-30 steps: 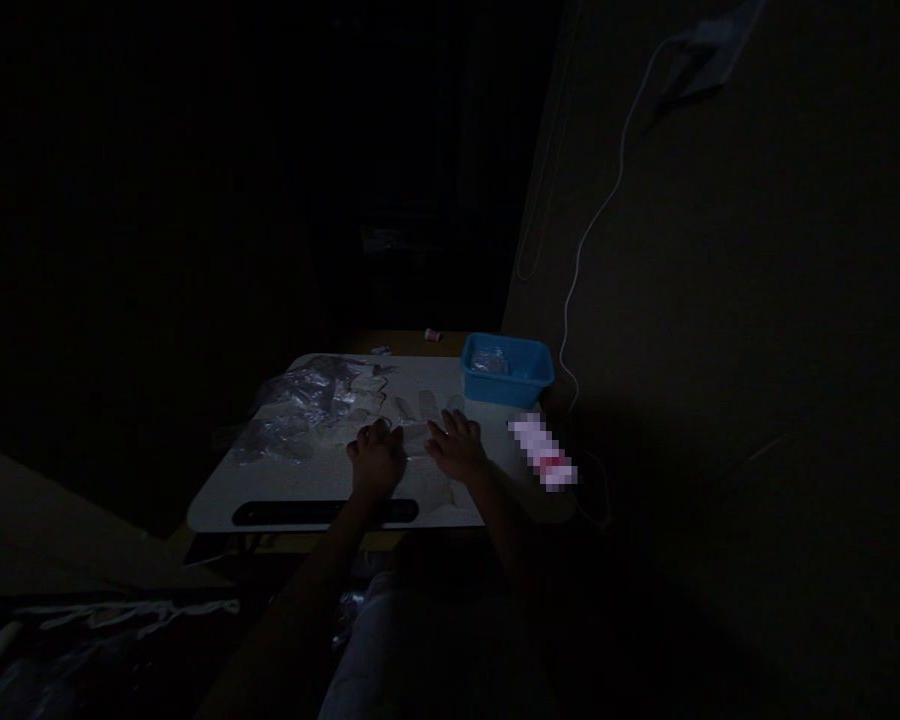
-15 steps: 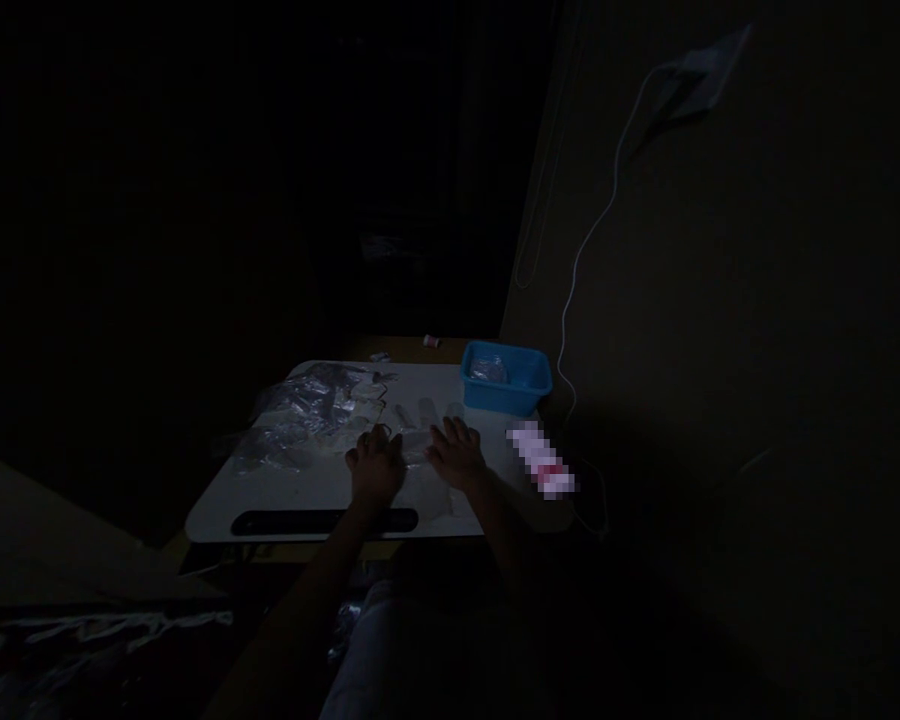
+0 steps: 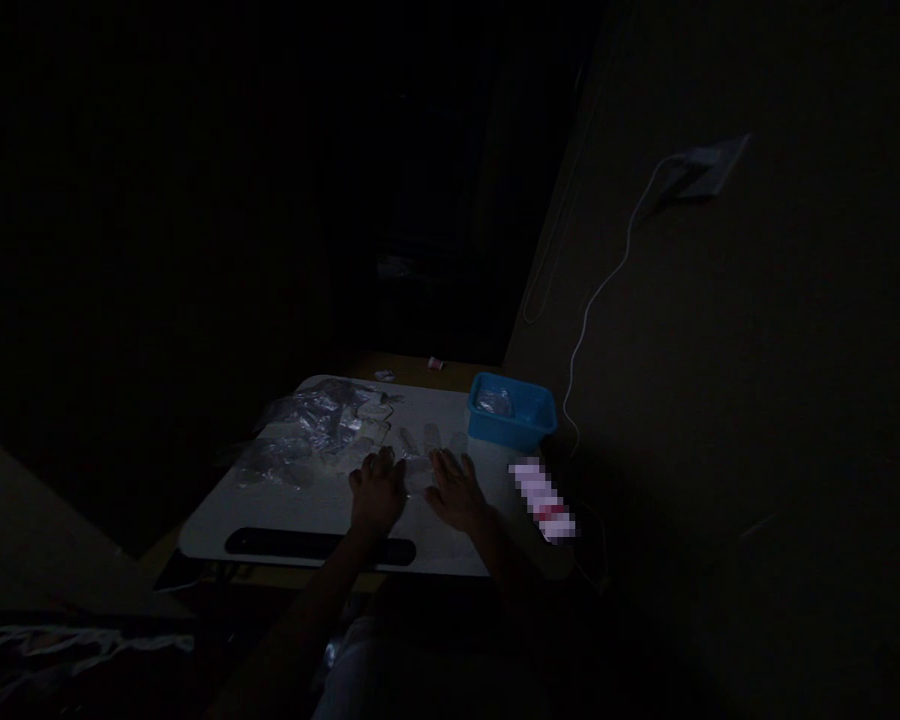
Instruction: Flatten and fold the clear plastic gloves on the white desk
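The scene is very dark. My left hand [image 3: 377,493] and my right hand [image 3: 456,491] lie side by side on a small white table [image 3: 285,510], fingers stretched forward and flat. Between and just beyond them lies a clear plastic glove [image 3: 425,455] spread flat, its fingers pointing away from me; both hands press on its edges. A heap of clear plastic pieces [image 3: 307,430] lies to the left of my left hand.
A blue plastic tub [image 3: 511,410] with something clear inside stands at the table's far right. A pink and white packet [image 3: 542,497] lies by the right edge. A white cable [image 3: 592,310] hangs down the wall from a socket [image 3: 701,165]. A dark slot [image 3: 319,547] runs along the table's near edge.
The camera tilted upward, so the table sits lower in view. My hands stayed on the glove, my right fingers flattening a little.
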### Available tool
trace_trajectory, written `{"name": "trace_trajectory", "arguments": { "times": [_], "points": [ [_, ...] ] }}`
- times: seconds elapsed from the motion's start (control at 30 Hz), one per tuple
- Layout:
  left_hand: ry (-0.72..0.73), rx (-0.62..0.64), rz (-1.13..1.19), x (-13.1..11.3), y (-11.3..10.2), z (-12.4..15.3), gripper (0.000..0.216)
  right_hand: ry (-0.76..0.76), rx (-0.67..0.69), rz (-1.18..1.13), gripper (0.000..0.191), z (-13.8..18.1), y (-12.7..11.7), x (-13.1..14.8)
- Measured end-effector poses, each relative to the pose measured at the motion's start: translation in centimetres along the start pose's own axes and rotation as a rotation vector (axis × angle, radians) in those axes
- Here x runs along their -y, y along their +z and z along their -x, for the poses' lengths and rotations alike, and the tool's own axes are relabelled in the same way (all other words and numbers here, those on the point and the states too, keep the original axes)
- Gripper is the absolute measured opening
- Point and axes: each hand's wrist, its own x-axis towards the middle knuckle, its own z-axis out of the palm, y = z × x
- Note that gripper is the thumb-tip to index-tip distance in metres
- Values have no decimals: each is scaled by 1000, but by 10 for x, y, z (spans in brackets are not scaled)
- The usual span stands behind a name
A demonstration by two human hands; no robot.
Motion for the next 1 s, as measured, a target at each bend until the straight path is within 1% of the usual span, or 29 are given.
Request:
{"name": "trace_trajectory", "arguments": {
  "times": [0.13, 0.5, 0.6, 0.8, 0.9, 1.0],
  "points": [
    [-16, -8, 3, 0, 1, 0, 38, -1, 21, -3, 55, -2, 4, -1],
    [-50, -11, 24, -2, -1, 0, 37, 24, 25, 4, 55, -4, 10, -2],
    [-50, -9, 18, -2, -1, 0, 38, 14, 13, -12, 57, -3, 12, -4],
    [-39, 5, 24, -2, -3, 0, 38, 4, -58, 8, 65, 0, 13, -7],
    [-37, 1, 17, -3, -3, 0, 38, -24, -40, 5, 60, 0, 12, -6],
    [-44, -12, 14, -3, -3, 1, 37, -8, -18, -9, 56, -1, 12, -3]
  ]
}}
